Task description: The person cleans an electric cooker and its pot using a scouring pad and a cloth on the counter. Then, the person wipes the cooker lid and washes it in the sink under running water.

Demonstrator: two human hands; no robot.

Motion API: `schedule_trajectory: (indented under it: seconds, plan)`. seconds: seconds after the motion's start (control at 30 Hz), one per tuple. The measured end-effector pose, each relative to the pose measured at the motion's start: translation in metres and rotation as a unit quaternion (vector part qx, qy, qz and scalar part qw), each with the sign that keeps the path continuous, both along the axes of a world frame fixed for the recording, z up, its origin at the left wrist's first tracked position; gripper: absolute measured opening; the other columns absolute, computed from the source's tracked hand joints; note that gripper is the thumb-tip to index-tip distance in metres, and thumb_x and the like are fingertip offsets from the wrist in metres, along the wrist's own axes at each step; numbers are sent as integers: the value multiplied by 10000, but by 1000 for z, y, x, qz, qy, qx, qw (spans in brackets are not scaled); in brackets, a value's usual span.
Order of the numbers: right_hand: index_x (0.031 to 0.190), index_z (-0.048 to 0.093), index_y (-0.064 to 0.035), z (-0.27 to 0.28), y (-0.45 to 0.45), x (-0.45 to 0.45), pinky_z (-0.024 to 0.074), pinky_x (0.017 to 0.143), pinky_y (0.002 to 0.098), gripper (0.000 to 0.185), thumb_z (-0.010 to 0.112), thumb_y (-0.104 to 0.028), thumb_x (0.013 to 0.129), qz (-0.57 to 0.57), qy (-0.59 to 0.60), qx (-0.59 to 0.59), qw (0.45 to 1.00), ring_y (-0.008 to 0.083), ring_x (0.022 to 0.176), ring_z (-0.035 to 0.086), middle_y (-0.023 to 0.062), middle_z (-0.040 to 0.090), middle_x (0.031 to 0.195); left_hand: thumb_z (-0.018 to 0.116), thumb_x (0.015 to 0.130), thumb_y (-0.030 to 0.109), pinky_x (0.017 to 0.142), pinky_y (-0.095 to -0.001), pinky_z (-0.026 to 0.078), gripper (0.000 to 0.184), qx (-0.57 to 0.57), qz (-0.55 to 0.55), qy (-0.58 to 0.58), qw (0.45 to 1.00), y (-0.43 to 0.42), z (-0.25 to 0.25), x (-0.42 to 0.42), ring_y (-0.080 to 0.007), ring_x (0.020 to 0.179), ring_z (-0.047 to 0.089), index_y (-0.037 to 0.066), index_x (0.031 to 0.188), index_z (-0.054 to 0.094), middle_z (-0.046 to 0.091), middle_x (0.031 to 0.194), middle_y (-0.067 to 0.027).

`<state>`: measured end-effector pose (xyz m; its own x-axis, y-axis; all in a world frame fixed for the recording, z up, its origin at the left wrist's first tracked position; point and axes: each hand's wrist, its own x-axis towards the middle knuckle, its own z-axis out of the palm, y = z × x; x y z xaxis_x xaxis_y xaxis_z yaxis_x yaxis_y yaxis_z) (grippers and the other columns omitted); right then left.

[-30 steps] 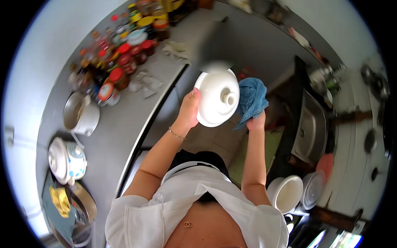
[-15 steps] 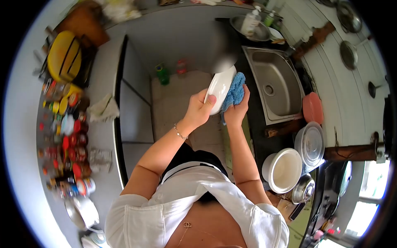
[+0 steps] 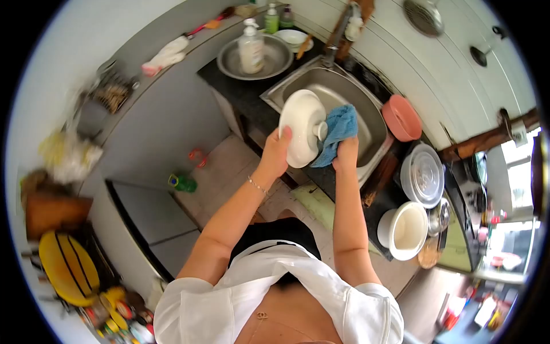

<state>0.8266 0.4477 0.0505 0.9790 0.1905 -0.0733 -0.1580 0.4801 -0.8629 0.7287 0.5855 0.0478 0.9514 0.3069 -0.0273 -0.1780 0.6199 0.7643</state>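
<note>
A white lid [image 3: 299, 129] with a round knob is held up in front of the sink. My left hand [image 3: 276, 152] grips the lid's left edge, thumb on its top face. Bunched in my right hand [image 3: 346, 153] is a blue cloth [image 3: 339, 133], close beside the lid's knob; whether it touches the knob is hard to tell. The steel sink [image 3: 366, 114] lies behind and beyond both hands.
A metal basin [image 3: 228, 60] with a pump bottle [image 3: 251, 49] stands left of the sink. At the right are a pink tub [image 3: 402, 117], a clear lidded bowl [image 3: 423, 172] and a white pot [image 3: 405, 229]. Bottles [image 3: 183, 183] stand on the floor.
The view has swung right, from the jar-covered counter to the sink. The lid has turned so its knob side shows again, facing the cloth. Both hands keep their hold.
</note>
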Motion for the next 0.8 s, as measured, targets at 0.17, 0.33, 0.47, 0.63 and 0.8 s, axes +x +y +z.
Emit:
schedule_trajectory:
  seconds: [0.17,0.33,0.47,0.63,0.8]
  plan:
    - [1146,488,-62,-3,-41,62,462,800,318,384,481,-346,888,-72,31,141,987,206,937,548,54,567,1041,424,903,408,963,-378,383,548,-203,-114,-27,972,23,-32,90,-238,1139,459,0,1264,355,452,1253,-130]
    - [1128,500,-72,-21,-48,155,470,690,294,351,460,-337,901,-46,-3,38,998,174,861,550,38,570,991,355,913,430,1022,-403,317,558,-219,-114,53,968,37,-67,151,-253,1214,379,45,1314,311,382,1332,-108]
    - [1181,483,-84,-75,-13,262,455,732,298,385,480,-336,890,45,14,-45,998,156,882,537,30,562,1027,373,901,446,1015,-396,327,575,-235,-142,65,959,52,-93,191,-250,1209,387,44,1308,321,397,1319,-109]
    - [1162,504,-66,-58,65,359,415,850,296,394,468,-348,889,86,-2,-111,990,159,980,517,52,566,1062,349,913,443,1005,-394,338,571,-241,-166,135,947,65,-97,220,-250,1204,396,32,1308,311,397,1314,-116]
    - [1115,516,-36,-92,92,403,387,858,259,342,462,-250,853,140,-99,-217,961,141,953,499,40,555,1027,328,922,438,994,-390,349,559,-216,-188,142,947,67,-98,253,-250,1188,412,29,1302,310,413,1293,-114]
